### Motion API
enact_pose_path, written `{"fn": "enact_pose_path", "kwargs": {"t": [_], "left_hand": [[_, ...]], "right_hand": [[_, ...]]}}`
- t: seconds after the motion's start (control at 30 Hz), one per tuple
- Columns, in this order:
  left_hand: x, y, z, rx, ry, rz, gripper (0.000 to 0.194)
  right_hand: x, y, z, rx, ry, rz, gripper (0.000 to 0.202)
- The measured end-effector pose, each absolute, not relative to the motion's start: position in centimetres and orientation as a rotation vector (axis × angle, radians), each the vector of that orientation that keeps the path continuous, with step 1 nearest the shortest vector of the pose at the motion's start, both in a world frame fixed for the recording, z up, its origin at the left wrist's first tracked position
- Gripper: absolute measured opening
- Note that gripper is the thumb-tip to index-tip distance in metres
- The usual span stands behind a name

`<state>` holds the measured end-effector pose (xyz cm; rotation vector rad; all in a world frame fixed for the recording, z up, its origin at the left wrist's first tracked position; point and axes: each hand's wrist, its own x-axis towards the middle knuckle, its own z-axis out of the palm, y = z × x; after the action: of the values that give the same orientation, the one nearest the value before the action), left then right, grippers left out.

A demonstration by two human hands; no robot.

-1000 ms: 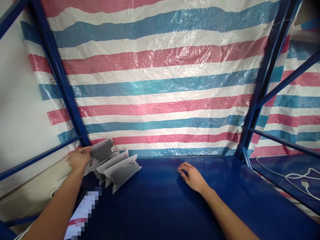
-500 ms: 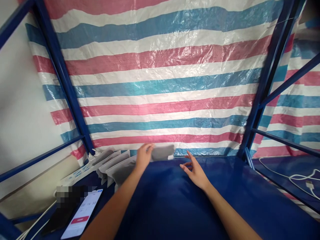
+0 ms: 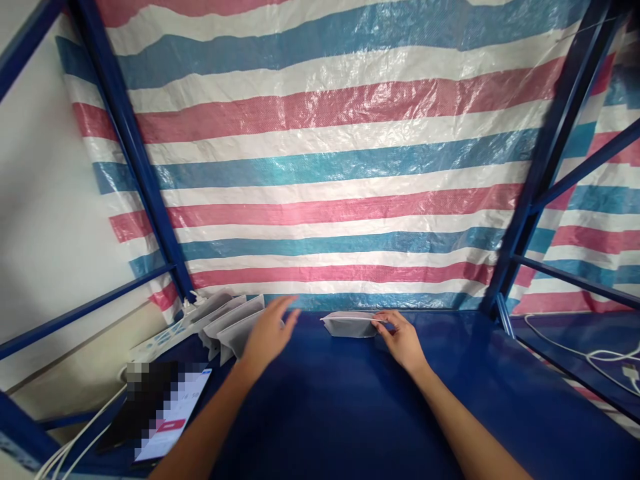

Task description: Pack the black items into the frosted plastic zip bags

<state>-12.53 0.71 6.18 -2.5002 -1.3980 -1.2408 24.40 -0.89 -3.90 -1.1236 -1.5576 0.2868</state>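
A small grey pouch (image 3: 350, 325) with a pale top edge is near the back of the blue surface (image 3: 345, 413). My right hand (image 3: 403, 340) pinches its right end between thumb and fingers. My left hand (image 3: 270, 333), a little blurred, holds nothing, its fingers apart. Just left of it, several similar grey pouches (image 3: 233, 328) stand in a leaning row, partly hidden behind that hand.
Left of my arm lie a lit phone (image 3: 175, 420) and a dark, partly pixelated object (image 3: 135, 413). Behind them is a white power strip (image 3: 160, 340). Blue metal posts (image 3: 543, 173) frame a striped plastic sheet (image 3: 330, 167). A white cable (image 3: 555, 340) lies at the right.
The pouch has passed from my left hand to my right, moving right. My left hand has let go and drawn back toward the row. My right hand has closed on the pouch's end.
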Motion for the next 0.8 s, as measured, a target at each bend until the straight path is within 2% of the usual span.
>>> {"fn": "enact_pose_path", "kwargs": {"t": [0.1,0.2,0.3,0.37,0.5,0.8], "left_hand": [[-22.4,1.9,10.2,-1.997,-1.852,-1.153,0.041],[-31.2,3.1,13.7,-1.703,-2.087,-1.109,0.044],[-36.2,4.2,15.2,-1.644,-2.295,-0.968,0.031],[-37.6,5.2,14.9,-1.683,-2.381,-0.882,0.021],[-37.8,7.0,13.3,-1.780,-2.461,-0.792,0.012],[-38.3,8.3,13.1,-1.867,-2.435,-0.839,0.012]], "right_hand": [[24.4,-0.9,-4.0,-1.136,-1.583,0.270,0.038],[24.4,-0.8,-4.2,-1.151,-1.593,0.254,0.035],[24.4,-0.8,-4.3,-1.157,-1.597,0.248,0.035],[24.4,-0.8,-4.3,-1.157,-1.605,0.252,0.036],[24.5,-0.7,-4.4,-1.156,-1.625,0.258,0.037],[24.6,-0.8,-4.2,-1.151,-1.630,0.270,0.037]]}}
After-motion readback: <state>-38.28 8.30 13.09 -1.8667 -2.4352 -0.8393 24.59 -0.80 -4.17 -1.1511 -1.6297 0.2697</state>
